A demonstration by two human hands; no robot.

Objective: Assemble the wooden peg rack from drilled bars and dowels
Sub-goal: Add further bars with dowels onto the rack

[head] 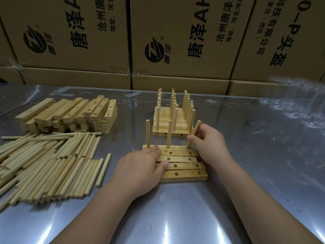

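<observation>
Head view.
- A row of bars (183, 165), five side by side, lies on the bench (175, 217) in front of the person.
- The farthest bar (177, 148) already carries two upright dowels (147, 133). A third dowel (195, 131) is pinched in the fingers (190, 138) of the right hand (209, 143). It is tilted, with its lower end at the bar's right-hand hole. Whether it is seated cannot be told.
- The left hand (140, 166) is laid flat on the left end of the bars, fingers straight, pressing down.
- The four nearer bars show empty holes, so most of this batch appears to be left.
- Finished racks (173, 118) are stacked just behind.
- Loose dowels (52, 164) and spare bars (70, 115) are piled at the left, so stock is judged plentiful.
- Cardboard boxes (175, 41) line the back.
</observation>
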